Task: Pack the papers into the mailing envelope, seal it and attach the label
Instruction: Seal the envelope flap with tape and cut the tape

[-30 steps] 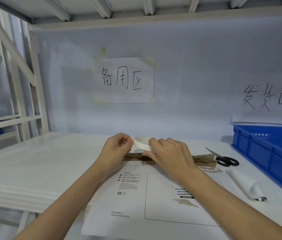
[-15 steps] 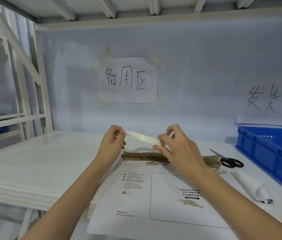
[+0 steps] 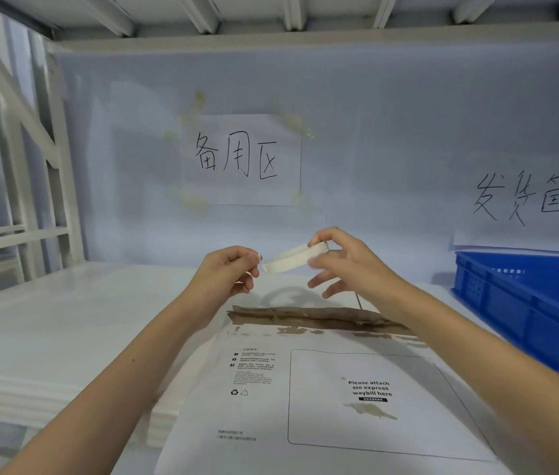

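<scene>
Overhead, both hands [image 3: 346, 269] gripping tape roll [image 3: 297, 258], mailing envelope [image 3: 322, 399] flat below

Two hands [image 3: 226, 272] [image 3: 350, 269] — one envelope [image 3: 322, 406], one crate [image 3: 528, 303]

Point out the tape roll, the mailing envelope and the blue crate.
tape roll [image 3: 300, 256]: head view, on the roll's white outer band between the two hands.
mailing envelope [image 3: 261, 409]: head view, on its bare white face left of the waybill box.
blue crate [image 3: 525, 303]: head view, on its near side wall.
</scene>
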Action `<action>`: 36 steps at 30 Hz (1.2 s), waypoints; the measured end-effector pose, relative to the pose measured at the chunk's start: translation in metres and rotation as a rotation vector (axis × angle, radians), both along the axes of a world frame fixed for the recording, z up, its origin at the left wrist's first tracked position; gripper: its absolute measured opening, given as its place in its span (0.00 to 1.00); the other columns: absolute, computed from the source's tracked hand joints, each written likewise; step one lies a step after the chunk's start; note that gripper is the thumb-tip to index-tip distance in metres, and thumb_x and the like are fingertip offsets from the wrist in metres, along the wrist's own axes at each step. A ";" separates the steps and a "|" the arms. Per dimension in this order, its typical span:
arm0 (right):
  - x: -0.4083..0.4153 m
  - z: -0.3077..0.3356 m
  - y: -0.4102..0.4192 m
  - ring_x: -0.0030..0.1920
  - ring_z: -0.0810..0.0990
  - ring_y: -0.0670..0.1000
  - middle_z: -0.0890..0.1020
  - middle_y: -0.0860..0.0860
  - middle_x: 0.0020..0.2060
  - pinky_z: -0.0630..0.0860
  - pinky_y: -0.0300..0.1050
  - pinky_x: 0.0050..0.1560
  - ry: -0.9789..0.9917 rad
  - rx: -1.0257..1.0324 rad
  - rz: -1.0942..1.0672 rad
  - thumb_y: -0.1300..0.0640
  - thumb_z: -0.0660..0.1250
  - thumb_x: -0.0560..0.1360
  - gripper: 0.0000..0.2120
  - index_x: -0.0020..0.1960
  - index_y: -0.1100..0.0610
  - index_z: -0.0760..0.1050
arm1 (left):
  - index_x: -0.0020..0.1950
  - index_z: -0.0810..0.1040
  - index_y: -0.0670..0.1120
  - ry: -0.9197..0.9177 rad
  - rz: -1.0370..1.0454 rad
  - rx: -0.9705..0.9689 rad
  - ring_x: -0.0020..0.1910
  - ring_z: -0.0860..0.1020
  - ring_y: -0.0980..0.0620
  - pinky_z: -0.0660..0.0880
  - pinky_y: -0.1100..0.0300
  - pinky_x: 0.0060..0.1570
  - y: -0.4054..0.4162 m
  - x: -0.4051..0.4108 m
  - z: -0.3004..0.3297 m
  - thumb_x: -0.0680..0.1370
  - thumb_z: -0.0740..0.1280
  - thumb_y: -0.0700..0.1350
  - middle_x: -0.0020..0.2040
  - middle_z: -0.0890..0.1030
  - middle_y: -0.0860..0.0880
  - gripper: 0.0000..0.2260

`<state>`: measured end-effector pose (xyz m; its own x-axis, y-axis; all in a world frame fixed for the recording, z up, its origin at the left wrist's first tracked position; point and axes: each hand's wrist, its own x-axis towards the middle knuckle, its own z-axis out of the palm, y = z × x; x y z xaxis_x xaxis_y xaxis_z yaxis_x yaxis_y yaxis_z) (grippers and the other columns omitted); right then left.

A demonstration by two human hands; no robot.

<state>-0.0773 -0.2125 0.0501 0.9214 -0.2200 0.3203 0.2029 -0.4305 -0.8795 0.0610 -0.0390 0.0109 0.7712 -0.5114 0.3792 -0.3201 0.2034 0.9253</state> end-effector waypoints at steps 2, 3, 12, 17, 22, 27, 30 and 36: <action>0.001 0.005 -0.006 0.40 0.83 0.55 0.81 0.53 0.50 0.78 0.48 0.41 0.034 0.094 0.017 0.52 0.67 0.77 0.09 0.54 0.56 0.74 | 0.48 0.79 0.40 -0.022 -0.005 0.006 0.29 0.73 0.52 0.73 0.62 0.36 -0.004 0.001 0.001 0.80 0.65 0.40 0.34 0.77 0.49 0.05; 0.003 0.006 -0.010 0.39 0.82 0.55 0.81 0.53 0.48 0.78 0.47 0.40 0.033 0.115 -0.004 0.50 0.67 0.77 0.10 0.53 0.56 0.74 | 0.48 0.79 0.41 -0.030 -0.006 0.007 0.29 0.73 0.52 0.73 0.61 0.36 -0.005 0.002 0.000 0.80 0.65 0.40 0.34 0.77 0.49 0.05; 0.021 -0.010 -0.047 0.40 0.82 0.52 0.83 0.53 0.42 0.77 0.44 0.45 0.139 0.210 -0.045 0.60 0.70 0.75 0.12 0.53 0.53 0.69 | 0.49 0.73 0.43 -0.181 -0.019 0.143 0.31 0.75 0.54 0.74 0.60 0.38 -0.011 0.015 -0.020 0.84 0.59 0.39 0.40 0.79 0.50 0.05; 0.018 -0.046 -0.053 0.36 0.81 0.52 0.84 0.61 0.50 0.79 0.44 0.41 0.288 0.387 0.010 0.67 0.72 0.72 0.23 0.61 0.54 0.68 | 0.48 0.72 0.46 -0.362 -0.077 0.385 0.30 0.72 0.55 0.70 0.64 0.33 -0.003 0.017 -0.027 0.84 0.59 0.40 0.38 0.78 0.52 0.06; 0.014 -0.057 -0.054 0.39 0.79 0.53 0.85 0.60 0.48 0.77 0.43 0.52 0.335 0.307 0.128 0.69 0.68 0.74 0.08 0.45 0.58 0.72 | 0.46 0.72 0.45 -0.314 -0.141 0.474 0.32 0.73 0.51 0.69 0.61 0.31 0.010 0.016 -0.031 0.83 0.59 0.38 0.38 0.80 0.47 0.07; 0.019 -0.057 -0.041 0.37 0.79 0.50 0.87 0.53 0.46 0.73 0.38 0.39 0.317 0.151 0.019 0.63 0.65 0.76 0.09 0.42 0.53 0.68 | 0.48 0.74 0.42 -0.220 -0.134 0.375 0.37 0.77 0.48 0.71 0.52 0.43 0.018 0.014 -0.035 0.82 0.61 0.36 0.40 0.84 0.43 0.05; 0.018 -0.058 -0.036 0.37 0.80 0.49 0.87 0.49 0.46 0.69 0.36 0.29 0.299 0.093 -0.064 0.59 0.63 0.78 0.06 0.45 0.51 0.68 | 0.49 0.74 0.40 -0.105 -0.168 0.273 0.41 0.80 0.45 0.75 0.56 0.44 0.015 0.009 -0.033 0.82 0.62 0.34 0.42 0.85 0.40 0.03; 0.015 -0.057 -0.033 0.39 0.82 0.50 0.87 0.50 0.46 0.69 0.38 0.31 0.274 0.076 -0.096 0.57 0.60 0.81 0.05 0.46 0.52 0.68 | 0.45 0.78 0.38 -0.037 -0.120 0.217 0.39 0.80 0.48 0.78 0.60 0.45 0.015 0.010 -0.028 0.79 0.61 0.31 0.40 0.84 0.43 0.08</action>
<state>-0.0623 -0.2457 -0.0066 0.9451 -0.3240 0.0423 -0.0844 -0.3673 -0.9263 0.0706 -0.0243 -0.0175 0.6873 -0.6711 0.2779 -0.3404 0.0404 0.9394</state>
